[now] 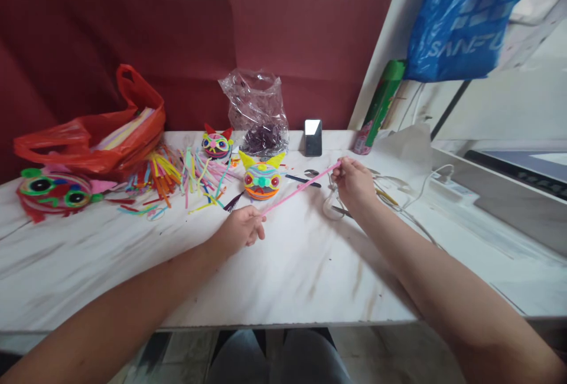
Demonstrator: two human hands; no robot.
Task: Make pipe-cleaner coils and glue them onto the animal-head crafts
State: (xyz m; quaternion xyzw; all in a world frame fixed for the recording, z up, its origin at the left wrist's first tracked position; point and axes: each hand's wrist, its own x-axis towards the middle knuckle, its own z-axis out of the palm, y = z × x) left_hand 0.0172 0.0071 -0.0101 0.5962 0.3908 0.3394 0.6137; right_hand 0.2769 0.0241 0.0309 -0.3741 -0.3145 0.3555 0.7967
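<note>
A pink pipe cleaner (301,187) is stretched on a slant between my two hands, above the marbled tabletop. My left hand (243,229) pinches its lower, nearer end. At the upper right end, my right hand (353,182) has its fingers closed on it. Just behind the strip sits a round striped animal figure (261,183) with yellow ears and red eyes. Beyond that stands a smaller figure (217,142) with red ears. Under the strip lies a dark slim tool (303,181), and a white roundish item (333,207) is partly hidden by my right hand.
Bundles of coloured pipe cleaners (195,177) spread at the left, beside a red plastic bag (93,142) and a large-eyed figure (57,192). A clear bag (259,112), a phone (313,137) and a green spray can (380,106) line the back. Cables (416,201) and a power strip (454,188) lie right.
</note>
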